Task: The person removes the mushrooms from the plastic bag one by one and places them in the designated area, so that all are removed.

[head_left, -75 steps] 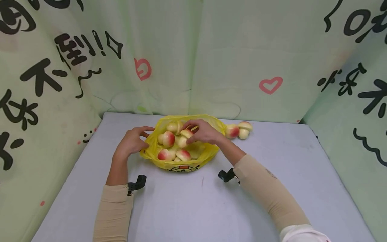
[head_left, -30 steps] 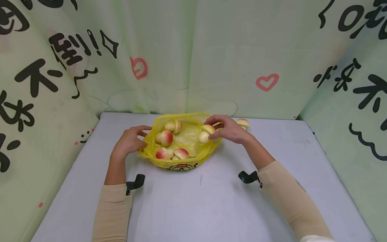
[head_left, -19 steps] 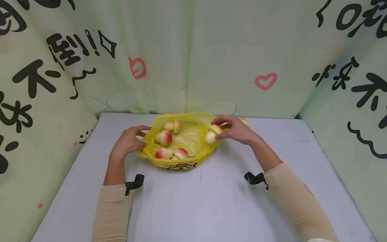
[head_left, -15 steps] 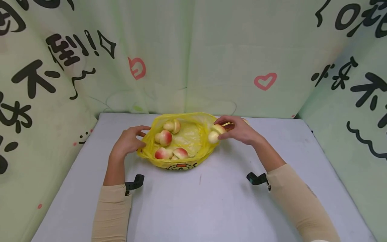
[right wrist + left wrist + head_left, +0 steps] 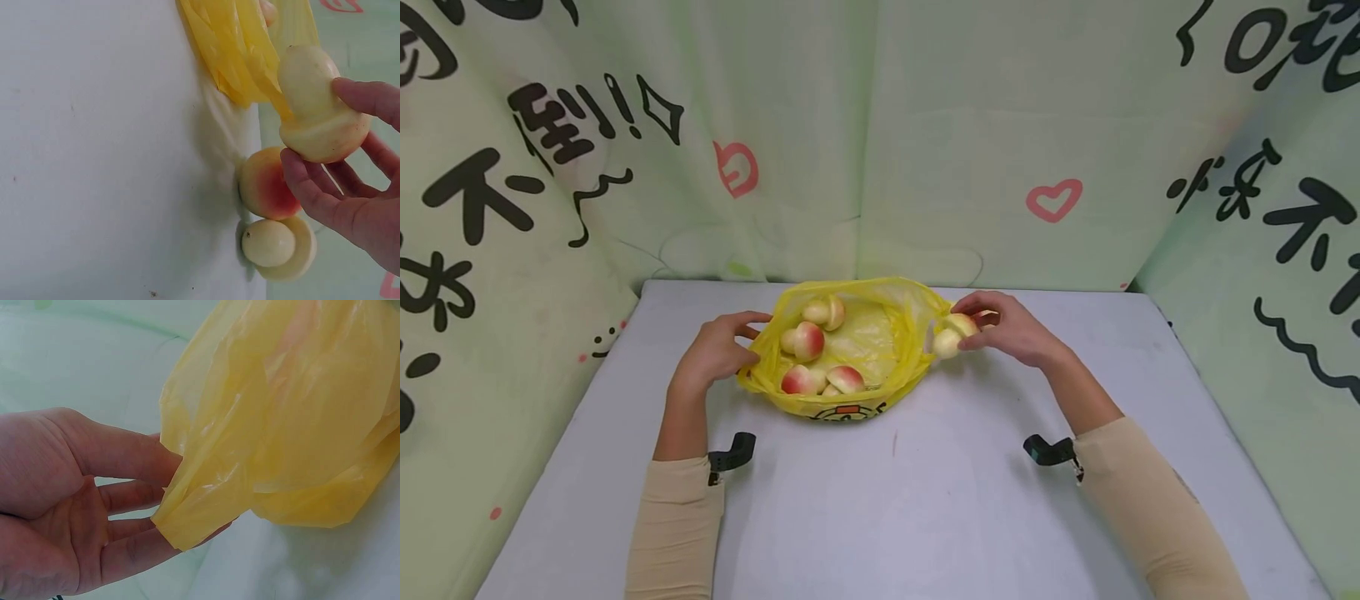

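Note:
A yellow plastic bag [image 5: 880, 333] stands with its mouth open near the table's back edge. Inside it lie several toy mushrooms [image 5: 808, 340] with red-tinged caps and pale stems. My left hand [image 5: 718, 348] grips the bag's left rim; in the left wrist view its fingertips go behind the yellow film. At the bag's right rim my right hand [image 5: 1007, 329] pinches one mushroom [image 5: 322, 109] between thumb and fingers, stem up in the right wrist view. It is raised off the table, close against the film.
Two more mushrooms [image 5: 275, 250] sit on the table beyond the right hand, largely hidden by it in the head view. The white table [image 5: 880, 517] is backed by a pale green curtain [image 5: 955, 167] with black lettering.
My right hand has carried the mushroom rightward from among the others inside the bag to the right rim. The left hand has stayed at the left rim.

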Available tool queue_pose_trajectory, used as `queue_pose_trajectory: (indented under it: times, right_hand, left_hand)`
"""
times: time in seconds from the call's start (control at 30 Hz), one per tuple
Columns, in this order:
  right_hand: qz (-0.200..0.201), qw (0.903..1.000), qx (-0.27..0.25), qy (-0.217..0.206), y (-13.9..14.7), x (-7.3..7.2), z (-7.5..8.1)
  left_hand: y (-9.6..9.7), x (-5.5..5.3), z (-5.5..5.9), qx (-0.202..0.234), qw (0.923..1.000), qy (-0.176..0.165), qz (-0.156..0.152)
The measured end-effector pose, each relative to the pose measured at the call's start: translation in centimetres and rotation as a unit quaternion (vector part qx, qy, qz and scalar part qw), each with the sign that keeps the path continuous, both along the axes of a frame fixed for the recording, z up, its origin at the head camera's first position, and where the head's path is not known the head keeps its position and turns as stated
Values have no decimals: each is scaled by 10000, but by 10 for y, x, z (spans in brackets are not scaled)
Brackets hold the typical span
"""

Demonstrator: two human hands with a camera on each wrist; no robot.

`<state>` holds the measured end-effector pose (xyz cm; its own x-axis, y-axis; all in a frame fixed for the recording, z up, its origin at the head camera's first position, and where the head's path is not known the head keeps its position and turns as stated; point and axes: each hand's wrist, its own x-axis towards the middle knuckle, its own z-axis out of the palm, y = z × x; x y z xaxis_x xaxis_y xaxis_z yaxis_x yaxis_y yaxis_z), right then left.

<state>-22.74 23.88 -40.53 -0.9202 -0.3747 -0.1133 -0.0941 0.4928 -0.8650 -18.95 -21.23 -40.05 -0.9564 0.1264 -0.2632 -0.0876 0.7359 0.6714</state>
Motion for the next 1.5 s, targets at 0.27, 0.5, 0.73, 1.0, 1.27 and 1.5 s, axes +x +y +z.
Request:
queue_pose_trajectory:
  times: [0.27,0.5,0.73,1.0,1.27,1.5]
  right_hand:
    - [-258,9995,151,-66,5,4,-12]
    - [-389,9987,312,-100,4,8,-14]
    - [-738,9946,728,-52,-1,9,-22]
    - [-829,9930,829,105,-8,12,-28]
    - [-923,9890,1135,196,-11,13,-30]
    - [-877,9899,1035,415,-13,13,-36]
  left_hand:
    - [-2,0,0,6,10000,-7,15]
    - [-3,0,-1,37,10000,-15,23]
    - [-3,1,0,31,10000,-34,60]
    - [-2,0,0,29,10000,-48,63]
    - [-2,-1,-3,-29,10000,83,6]
    - [-1,-2,-3,12,10000,76,-12]
